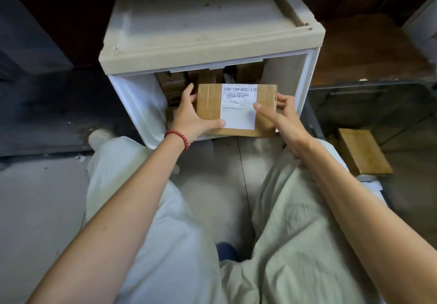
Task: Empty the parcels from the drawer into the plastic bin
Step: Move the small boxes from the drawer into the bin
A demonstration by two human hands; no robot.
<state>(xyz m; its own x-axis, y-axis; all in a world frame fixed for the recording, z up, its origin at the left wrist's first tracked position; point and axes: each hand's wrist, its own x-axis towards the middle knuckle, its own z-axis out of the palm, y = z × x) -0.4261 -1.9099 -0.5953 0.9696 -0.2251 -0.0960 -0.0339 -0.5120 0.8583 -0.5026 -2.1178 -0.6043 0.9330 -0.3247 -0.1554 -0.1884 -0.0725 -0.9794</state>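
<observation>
Holds a brown cardboard parcel [210, 107] in both hands, just above the front part of the open white drawer [139, 107]. Grips its left edge with the left hand [189, 119], fingers curled behind that edge, thumb pressed flat on the top face near the white label [238, 114]. Clasps its right edge with the right hand [286, 119], fingers bent around the far corner, thumb laid on the label. Wears a red bead bracelet [179, 137] on the left wrist. Keeps more brown parcels [172, 88] deeper in the drawer, behind the held one, under the beige top of the cabinet [212, 51]. Has a clear plastic bin [369, 86] just right of the drawer, with one brown box [361, 150] within its outline.
</observation>
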